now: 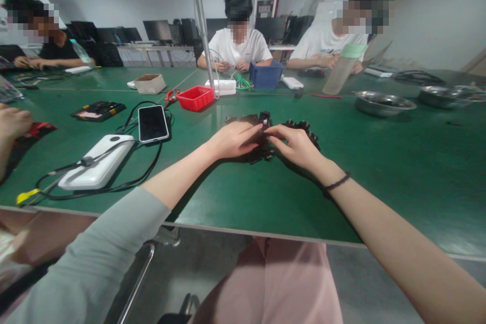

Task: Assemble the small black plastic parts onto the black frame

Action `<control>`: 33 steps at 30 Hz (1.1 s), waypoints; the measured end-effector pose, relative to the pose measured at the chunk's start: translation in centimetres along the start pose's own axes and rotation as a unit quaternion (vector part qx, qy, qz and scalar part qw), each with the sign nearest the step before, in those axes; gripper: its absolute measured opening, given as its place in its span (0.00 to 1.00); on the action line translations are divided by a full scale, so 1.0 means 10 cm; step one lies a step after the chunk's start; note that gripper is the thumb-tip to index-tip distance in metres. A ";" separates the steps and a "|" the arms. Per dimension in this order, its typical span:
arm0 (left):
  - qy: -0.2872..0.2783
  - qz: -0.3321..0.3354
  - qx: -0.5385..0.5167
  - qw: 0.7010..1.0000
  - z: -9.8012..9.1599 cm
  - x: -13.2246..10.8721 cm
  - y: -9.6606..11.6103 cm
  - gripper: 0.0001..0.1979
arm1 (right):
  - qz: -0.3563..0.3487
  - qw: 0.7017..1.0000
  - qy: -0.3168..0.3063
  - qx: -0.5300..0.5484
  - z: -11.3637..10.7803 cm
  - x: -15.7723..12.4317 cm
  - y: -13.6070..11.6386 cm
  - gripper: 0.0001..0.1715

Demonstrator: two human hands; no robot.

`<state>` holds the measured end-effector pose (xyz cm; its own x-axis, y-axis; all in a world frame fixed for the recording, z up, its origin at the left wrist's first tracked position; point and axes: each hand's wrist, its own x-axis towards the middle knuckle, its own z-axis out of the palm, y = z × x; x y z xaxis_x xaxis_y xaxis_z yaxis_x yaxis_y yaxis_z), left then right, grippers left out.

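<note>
Small black parts [266, 153] lie in a loose pile on the green table in front of me. They are too small and dark to name. My left hand [237, 139] reaches over the pile from the left, its fingers bent together on the parts. From the right comes my right hand [298, 146], thumb and fingers closed in a pinch close to the left fingertips. Whatever sits between the fingertips is too small to make out. More black pieces [304, 125] show just behind the right hand.
Left of me lie a white power bank [98, 162] with black cables and a phone [153, 124]. Beyond stand a red tray [195, 97], a blue bin [266, 75], a bottle [341, 71] and a metal bowl [384, 103]. Several people sit around the green table [243, 197].
</note>
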<state>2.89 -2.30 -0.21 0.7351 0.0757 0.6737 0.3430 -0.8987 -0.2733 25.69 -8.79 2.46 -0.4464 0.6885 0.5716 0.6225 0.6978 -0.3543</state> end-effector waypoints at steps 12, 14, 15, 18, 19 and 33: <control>0.003 -0.006 -0.012 1.000 0.00 0.00 0.02 0.29 | 0.003 1.000 0.002 -0.003 0.01 0.00 -0.01 0.13; 0.002 -0.009 -0.013 1.000 0.00 0.00 0.01 0.31 | 0.005 1.000 0.006 -0.002 0.01 0.00 -0.02 0.13; 0.002 -0.010 -0.012 1.000 0.00 0.00 0.01 0.31 | 0.006 1.000 0.008 0.000 0.02 0.00 -0.02 0.12; 0.001 -0.009 -0.014 1.000 0.00 -0.01 0.01 0.32 | 0.007 1.000 0.010 0.005 0.02 0.00 -0.02 0.12; 0.001 -0.010 -0.015 1.000 0.00 -0.01 0.00 0.32 | 0.007 1.000 0.010 0.005 0.02 0.00 -0.02 0.12; 0.010 -0.002 -0.007 1.000 -0.02 0.02 0.00 0.33 | 0.016 0.999 0.019 0.027 0.02 0.01 -0.02 0.10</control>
<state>2.90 -2.38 0.06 0.7214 0.0707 0.6889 0.3377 -0.9044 -0.2608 25.35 -8.86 2.42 -0.4013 0.7028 0.5874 0.5998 0.6863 -0.4114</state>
